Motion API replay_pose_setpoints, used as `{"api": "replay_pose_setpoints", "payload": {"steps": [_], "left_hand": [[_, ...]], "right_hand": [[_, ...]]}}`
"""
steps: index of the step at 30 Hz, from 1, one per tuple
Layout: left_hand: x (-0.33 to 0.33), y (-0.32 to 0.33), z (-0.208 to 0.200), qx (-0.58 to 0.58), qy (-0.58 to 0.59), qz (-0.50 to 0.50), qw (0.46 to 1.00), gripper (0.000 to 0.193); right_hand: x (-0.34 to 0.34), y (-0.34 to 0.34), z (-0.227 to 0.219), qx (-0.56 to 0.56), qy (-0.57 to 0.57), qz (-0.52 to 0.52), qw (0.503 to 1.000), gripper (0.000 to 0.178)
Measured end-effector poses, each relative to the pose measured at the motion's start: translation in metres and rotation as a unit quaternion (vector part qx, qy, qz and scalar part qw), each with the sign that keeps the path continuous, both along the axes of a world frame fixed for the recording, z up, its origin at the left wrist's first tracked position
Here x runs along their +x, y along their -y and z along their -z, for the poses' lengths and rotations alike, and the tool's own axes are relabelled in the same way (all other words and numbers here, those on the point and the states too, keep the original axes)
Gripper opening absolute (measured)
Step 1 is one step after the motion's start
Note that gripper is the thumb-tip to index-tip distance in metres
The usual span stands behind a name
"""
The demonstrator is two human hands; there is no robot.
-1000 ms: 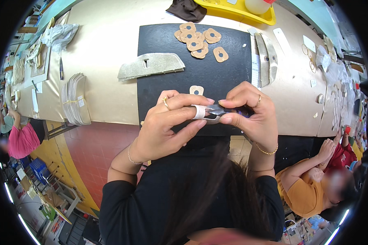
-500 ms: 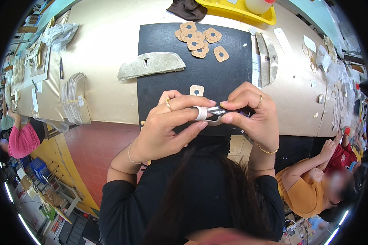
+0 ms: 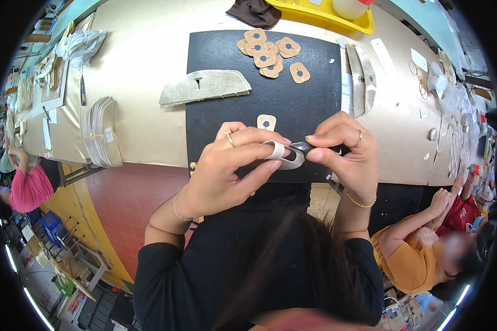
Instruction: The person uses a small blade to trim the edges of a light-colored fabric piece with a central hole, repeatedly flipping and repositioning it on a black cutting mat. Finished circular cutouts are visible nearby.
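Observation:
Over the near part of a black mat [image 3: 215,52], my left hand [image 3: 221,165] pinches a pale, curved strip [image 3: 295,163] bent into a loop, with its fingertips on the loop's left end. My right hand [image 3: 345,151] grips a slim dark tool [image 3: 302,147] between thumb and fingers. Its tip reaches into the loop near the left fingertips; the tip's exact shape does not show. Just beyond my hands lies a tan rounded piece [image 3: 266,121] with a keyhole-shaped cutout. A pile of similar pieces [image 3: 265,59] rests at the mat's far side.
A stack of pale grey, slotted panels [image 3: 221,89] overlaps the mat's left edge. Farther left stands a banded bundle of strips [image 3: 100,135]. Two curved grey pieces [image 3: 365,71] lie right of the mat. A yellow tray [image 3: 320,17] sits at the back; a person in orange [image 3: 408,256] is at right.
The dark tool has turned, and its shiny face no longer shows. My right fingertips have shifted slightly right, and more of the pale strip's loop is visible. My left hand has barely moved.

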State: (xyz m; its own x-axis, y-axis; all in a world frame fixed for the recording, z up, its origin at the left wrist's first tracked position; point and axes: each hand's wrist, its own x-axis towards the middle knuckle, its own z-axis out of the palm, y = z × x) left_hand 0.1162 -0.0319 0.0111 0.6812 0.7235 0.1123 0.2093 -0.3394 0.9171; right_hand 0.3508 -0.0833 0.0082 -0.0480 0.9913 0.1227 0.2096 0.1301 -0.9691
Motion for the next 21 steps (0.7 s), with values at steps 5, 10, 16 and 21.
{"api": "replay_pose_setpoints", "payload": {"steps": [5, 10, 16, 21], "left_hand": [[-0.001, 0.001, 0.005, 0.002, -0.024, -0.018, 1.000, 0.021], [-0.005, 0.001, 0.003, -0.108, -0.018, 0.008, 0.994, 0.056], [-0.008, -0.005, 0.007, -0.154, -0.068, 0.007, 0.986, 0.010], [-0.006, -0.011, 0.020, -0.327, -0.060, -0.044, 0.942, 0.018]], "right_hand": [[0.008, 0.008, 0.015, 0.006, -0.113, 0.084, 0.990, 0.028], [0.003, 0.009, 0.040, -0.155, -0.161, 0.008, 0.975, 0.066], [0.009, 0.004, 0.045, -0.225, -0.244, -0.042, 0.942, 0.084], [0.014, 0.002, 0.045, -0.302, -0.061, 0.008, 0.951, 0.025]]}}
